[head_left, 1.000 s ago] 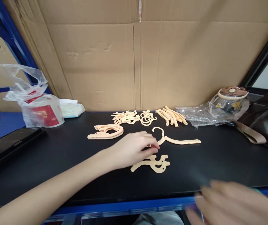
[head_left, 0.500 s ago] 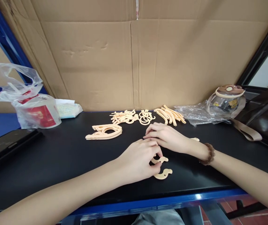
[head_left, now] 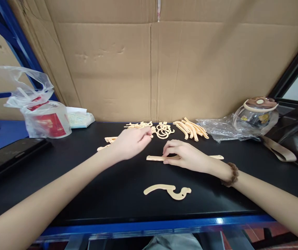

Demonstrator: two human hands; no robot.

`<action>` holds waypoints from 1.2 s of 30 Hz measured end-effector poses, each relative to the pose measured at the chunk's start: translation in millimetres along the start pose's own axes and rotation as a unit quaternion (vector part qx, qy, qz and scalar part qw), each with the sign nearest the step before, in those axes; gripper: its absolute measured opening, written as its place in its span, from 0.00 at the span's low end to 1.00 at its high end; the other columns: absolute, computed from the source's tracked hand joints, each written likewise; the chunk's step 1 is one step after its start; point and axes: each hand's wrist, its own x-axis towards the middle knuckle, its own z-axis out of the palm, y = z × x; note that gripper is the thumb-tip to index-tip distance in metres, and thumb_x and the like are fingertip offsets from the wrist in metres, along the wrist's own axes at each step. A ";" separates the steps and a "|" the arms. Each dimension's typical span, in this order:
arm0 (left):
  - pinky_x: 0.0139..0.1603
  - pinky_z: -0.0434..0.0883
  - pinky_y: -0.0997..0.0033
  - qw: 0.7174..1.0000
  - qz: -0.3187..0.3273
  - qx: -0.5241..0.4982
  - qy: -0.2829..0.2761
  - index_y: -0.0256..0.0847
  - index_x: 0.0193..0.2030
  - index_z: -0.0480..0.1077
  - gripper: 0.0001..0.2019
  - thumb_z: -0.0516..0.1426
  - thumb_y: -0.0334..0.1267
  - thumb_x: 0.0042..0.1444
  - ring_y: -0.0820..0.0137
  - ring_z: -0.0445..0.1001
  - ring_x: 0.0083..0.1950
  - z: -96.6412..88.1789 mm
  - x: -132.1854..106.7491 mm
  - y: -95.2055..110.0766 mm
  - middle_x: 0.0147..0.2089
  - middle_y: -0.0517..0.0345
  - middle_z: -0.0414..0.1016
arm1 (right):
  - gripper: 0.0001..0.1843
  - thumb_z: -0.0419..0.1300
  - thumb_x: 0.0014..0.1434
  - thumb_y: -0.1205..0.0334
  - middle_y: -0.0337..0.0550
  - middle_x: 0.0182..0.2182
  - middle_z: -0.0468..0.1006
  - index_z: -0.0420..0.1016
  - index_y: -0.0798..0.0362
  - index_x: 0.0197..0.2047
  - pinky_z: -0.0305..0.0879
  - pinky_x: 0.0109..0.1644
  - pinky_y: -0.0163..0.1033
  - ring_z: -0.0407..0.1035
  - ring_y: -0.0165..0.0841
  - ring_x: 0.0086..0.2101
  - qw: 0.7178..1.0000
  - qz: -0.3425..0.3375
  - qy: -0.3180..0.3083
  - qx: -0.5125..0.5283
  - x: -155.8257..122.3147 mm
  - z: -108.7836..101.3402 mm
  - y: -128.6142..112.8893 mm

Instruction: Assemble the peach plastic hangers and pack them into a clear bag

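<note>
My left hand (head_left: 135, 142) reaches over the far part of the black table, in front of the piles of beige plastic pieces. Its fingers are closed; a tiny beige bit shows at the fingertips, too small to name. Thumb and fingers of my right hand (head_left: 184, 156) are closed on a straight beige plastic bar (head_left: 154, 158). A beige bar end (head_left: 217, 157) sticks out by the right wrist; I cannot tell if it is the same bar. Nearer me lies a curved beige arm (head_left: 156, 188) joined to or touching a hook-shaped piece (head_left: 180, 194).
Behind are piles of small beige pieces (head_left: 138, 124), hook pieces (head_left: 163, 130) and curved arms (head_left: 192, 128). Folded beige pieces (head_left: 109, 140) are partly behind my left forearm. Left: phone (head_left: 13, 156), bagged container (head_left: 49, 121), packet (head_left: 79, 118). Right: plastic wrap (head_left: 216, 128), clear bottle (head_left: 255, 114), dark bag (head_left: 292, 132).
My left hand has left the near hook pieces and moved away from me and leftward to the piles. One of the two near hook pieces is gone from its spot. My right hand stays near the bar.
</note>
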 end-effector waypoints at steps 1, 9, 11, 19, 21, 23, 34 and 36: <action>0.31 0.57 0.70 1.000 -0.010 0.005 0.000 0.42 0.29 0.60 0.12 0.42 0.38 0.62 0.68 0.66 0.29 -1.4 2.2 -5.4 0.27 0.62 0.68 | 0.09 0.57 0.63 0.57 0.40 0.38 0.74 0.74 0.51 0.36 0.63 0.44 0.37 0.68 0.31 0.39 1.000 0.016 0.007 0.008 0.2 0.0 -0.1; 0.27 0.54 0.73 0.999 0.029 0.018 -0.031 0.43 0.28 0.55 0.26 0.53 0.66 0.52 0.70 0.63 0.26 6.1 3.0 -6.2 0.25 0.65 0.64 | 0.08 0.54 0.64 0.56 0.37 0.28 0.75 0.68 0.52 0.36 0.60 0.34 0.35 0.67 0.29 0.28 0.990 0.100 0.077 0.065 -0.2 -8.3 -1.9; 0.26 0.54 0.73 0.999 0.042 0.016 -0.029 0.43 0.29 0.54 0.25 0.51 0.65 0.55 0.71 0.62 0.25 8.4 2.5 -6.6 0.24 0.66 0.63 | 0.09 0.54 0.64 0.55 0.37 0.29 0.75 0.68 0.52 0.38 0.61 0.34 0.35 0.67 0.29 0.28 0.988 0.099 0.083 0.081 -0.7 -8.7 -2.6; 0.27 0.53 0.74 0.997 0.067 0.018 -0.023 0.42 0.29 0.55 0.23 0.50 0.62 0.58 0.72 0.61 0.24 9.8 5.3 -15.8 0.24 0.65 0.62 | 0.09 0.55 0.63 0.56 0.34 0.24 0.68 0.67 0.51 0.34 0.56 0.30 0.32 0.60 0.26 0.25 0.986 0.099 0.091 0.103 -0.3 -8.8 -8.0; 0.26 0.52 0.74 0.997 0.069 0.020 -0.027 0.42 0.28 0.55 0.24 0.50 0.62 0.58 0.72 0.60 0.23 9.4 5.3 -16.1 0.22 0.66 0.61 | 0.08 0.54 0.63 0.57 0.33 0.23 0.66 0.67 0.52 0.34 0.55 0.29 0.32 0.59 0.26 0.24 0.986 0.097 0.086 0.104 -0.2 -9.5 -8.2; 0.26 0.51 0.74 0.997 0.072 0.025 -0.028 0.42 0.26 0.55 0.25 0.50 0.62 0.58 0.72 0.59 0.23 8.8 5.1 -16.5 0.21 0.66 0.60 | 0.08 0.55 0.63 0.57 0.32 0.21 0.63 0.67 0.52 0.34 0.53 0.28 0.32 0.56 0.26 0.23 0.987 0.097 0.080 0.103 -0.5 -10.0 -8.2; 0.25 0.49 0.73 0.997 0.052 -0.003 -0.058 0.40 0.22 0.54 0.27 0.51 0.62 0.57 0.74 0.55 0.22 10.7 4.3 -13.7 0.19 0.65 0.56 | 0.11 0.54 0.64 0.52 0.29 0.20 0.57 0.64 0.51 0.35 0.49 0.26 0.31 0.50 0.25 0.22 0.983 0.109 0.045 0.142 -4.8 -11.3 -7.5; 0.25 0.49 0.73 0.997 0.047 -0.006 -0.058 0.40 0.22 0.53 0.27 0.51 0.62 0.57 0.74 0.54 0.22 11.1 3.6 -12.1 0.19 0.65 0.55 | 0.12 0.53 0.64 0.51 0.30 0.20 0.57 0.64 0.51 0.35 0.49 0.26 0.31 0.50 0.25 0.22 0.981 0.109 0.044 0.152 -5.1 -11.1 -6.4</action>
